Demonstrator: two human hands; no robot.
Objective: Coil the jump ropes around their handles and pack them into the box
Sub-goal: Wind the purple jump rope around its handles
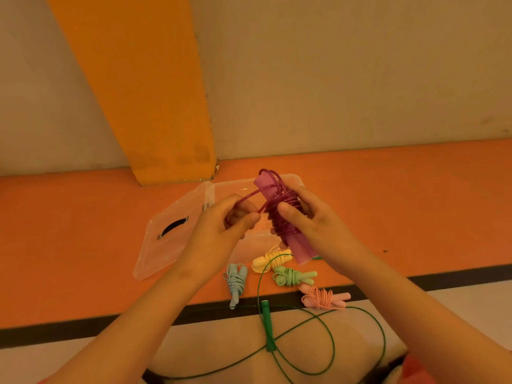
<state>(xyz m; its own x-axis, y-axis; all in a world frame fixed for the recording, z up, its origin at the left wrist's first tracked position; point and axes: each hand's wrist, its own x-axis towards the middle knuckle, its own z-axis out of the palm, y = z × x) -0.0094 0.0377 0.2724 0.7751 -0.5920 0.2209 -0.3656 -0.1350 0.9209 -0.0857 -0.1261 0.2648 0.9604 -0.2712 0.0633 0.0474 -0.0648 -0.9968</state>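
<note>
The clear lid (166, 234) lies open beside the clear box (238, 187) near the back edge of the orange table (83, 245). Above them the left hand (221, 231) pinches a loose strand of the purple jump rope (279, 214), and the right hand (318, 220) grips its wrapped pink handles (302, 250). At the front edge a blue bundle (235, 281), a yellow bundle (270, 260), a light green bundle (291, 275) and a pink bundle (322, 297) lie close together, the dark green rope (267, 325) hangs uncoiled over that edge, and plain orange surface stretches to both sides.
</note>
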